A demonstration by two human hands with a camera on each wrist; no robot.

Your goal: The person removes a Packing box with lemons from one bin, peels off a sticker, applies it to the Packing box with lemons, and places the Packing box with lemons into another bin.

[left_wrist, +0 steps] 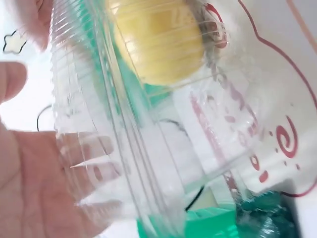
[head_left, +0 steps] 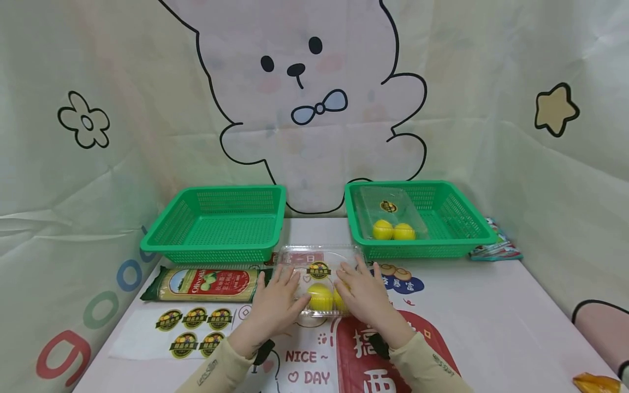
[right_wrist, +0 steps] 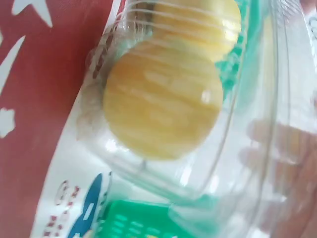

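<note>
A clear plastic clamshell box [head_left: 319,255] sits at the middle of the table, with a round black-and-gold sticker [head_left: 318,271] on its lid. Two yellow balls [head_left: 320,298] show through its near side, the right one partly covered by a hand. My left hand [head_left: 276,305] lies on the box's left part, fingers extended over the lid. On the right part, my right hand [head_left: 366,297] rests with its fingers spread and straight. Through the plastic in the right wrist view, both yellow balls [right_wrist: 163,99] appear close up.
Behind stand two green baskets, a bare left one [head_left: 231,232] and a right one [head_left: 457,218] bearing another stickered clear box [head_left: 393,199] with yellow balls. A pasta packet [head_left: 206,284] and a sticker sheet [head_left: 142,338] lie left. A colourful packet [head_left: 498,248] pokes out at right.
</note>
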